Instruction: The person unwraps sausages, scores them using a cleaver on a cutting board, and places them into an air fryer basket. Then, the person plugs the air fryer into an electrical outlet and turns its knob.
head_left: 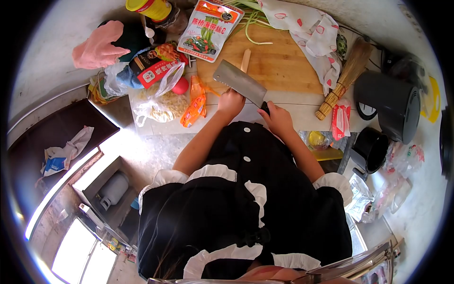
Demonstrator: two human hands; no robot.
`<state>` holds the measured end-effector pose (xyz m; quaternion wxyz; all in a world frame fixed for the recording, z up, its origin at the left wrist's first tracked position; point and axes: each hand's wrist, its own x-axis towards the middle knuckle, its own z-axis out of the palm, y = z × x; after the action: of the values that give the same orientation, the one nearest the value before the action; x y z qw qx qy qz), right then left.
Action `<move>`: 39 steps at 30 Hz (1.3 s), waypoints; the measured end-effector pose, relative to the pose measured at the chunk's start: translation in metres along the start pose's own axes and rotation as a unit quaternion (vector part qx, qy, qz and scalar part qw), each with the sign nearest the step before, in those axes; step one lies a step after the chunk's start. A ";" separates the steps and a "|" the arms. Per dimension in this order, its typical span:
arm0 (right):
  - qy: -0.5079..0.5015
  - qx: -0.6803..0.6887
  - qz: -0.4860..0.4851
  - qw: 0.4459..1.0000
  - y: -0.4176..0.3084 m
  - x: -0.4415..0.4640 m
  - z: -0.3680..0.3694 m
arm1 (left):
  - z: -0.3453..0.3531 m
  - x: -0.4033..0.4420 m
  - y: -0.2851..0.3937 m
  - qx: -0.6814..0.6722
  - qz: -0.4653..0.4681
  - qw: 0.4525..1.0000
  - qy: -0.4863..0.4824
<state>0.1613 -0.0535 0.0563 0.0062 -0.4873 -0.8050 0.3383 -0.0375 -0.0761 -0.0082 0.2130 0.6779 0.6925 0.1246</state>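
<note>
A wide cleaver (240, 83) with a dark handle lies slanted across the front edge of a wooden cutting board (281, 61). My right hand (278, 118) is closed round the cleaver's handle. Under the blade's left part, my left hand (231, 102) is closed around a pale wooden stick (245, 60), whose upper end stands out beyond the blade. The lower end of the stick is hidden by the blade and my fingers. Green stalks (255, 21) lie at the back of the board.
A seasoning packet (206, 29) rests at the board's back left. Left of it are a bag of noodles (165, 107) and an orange packet (194, 103). A patterned cloth (309, 31), a straw brush (347, 75) and a dark pot (371, 149) are at right.
</note>
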 end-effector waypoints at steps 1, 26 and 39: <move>0.000 0.000 0.000 1.000 0.000 0.000 0.000 | 0.000 0.000 0.000 0.002 0.001 1.000 0.002; 0.021 -0.018 -0.016 0.999 0.008 0.014 0.001 | -0.004 -0.008 0.002 -0.012 0.040 0.997 0.061; -0.030 -0.030 -0.004 0.999 0.001 -0.006 0.003 | 0.002 -0.012 -0.005 0.015 0.047 0.999 -0.001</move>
<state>0.1646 -0.0598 0.0550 -0.0311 -0.4741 -0.8164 0.3283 -0.0415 -0.0884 -0.0104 0.1978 0.7128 0.6615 0.1235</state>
